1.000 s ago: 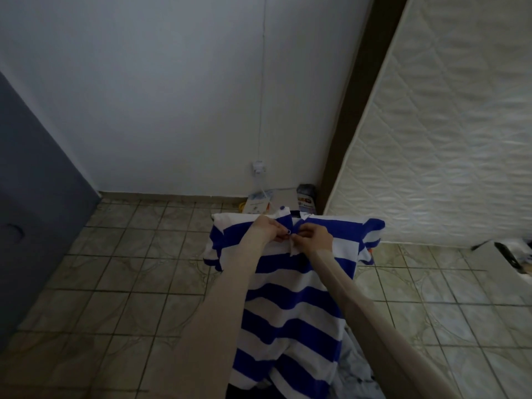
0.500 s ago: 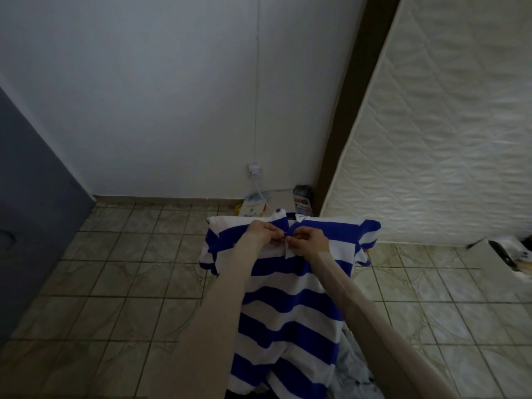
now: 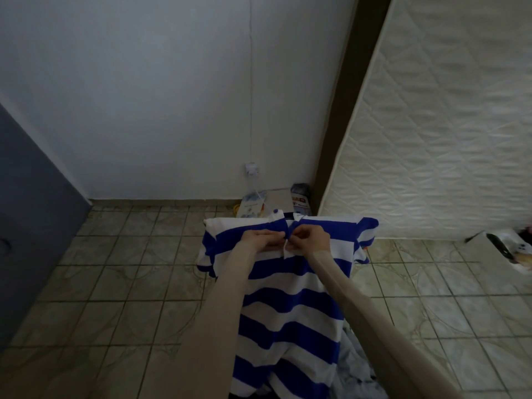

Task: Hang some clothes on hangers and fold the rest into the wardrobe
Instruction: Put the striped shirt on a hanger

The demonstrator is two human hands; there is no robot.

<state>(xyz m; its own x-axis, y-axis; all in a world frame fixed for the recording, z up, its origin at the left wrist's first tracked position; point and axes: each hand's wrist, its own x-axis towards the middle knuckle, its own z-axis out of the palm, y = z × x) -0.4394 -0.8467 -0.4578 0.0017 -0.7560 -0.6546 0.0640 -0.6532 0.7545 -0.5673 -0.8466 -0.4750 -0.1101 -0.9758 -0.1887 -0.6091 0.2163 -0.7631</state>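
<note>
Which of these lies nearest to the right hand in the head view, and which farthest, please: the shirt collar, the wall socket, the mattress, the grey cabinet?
From the right hand:
1. Shirt collar: pinched in its fingers.
2. Wall socket: behind, low on the wall, slightly left.
3. Mattress: upright, to the right.
4. Grey cabinet: far left edge.
Socket and mattress are close to call.

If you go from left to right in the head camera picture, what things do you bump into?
Grey-blue panel → left hand → striped shirt's placket → right hand → quilted mattress → white tray. The striped shirt spreads behind both hands.
</note>
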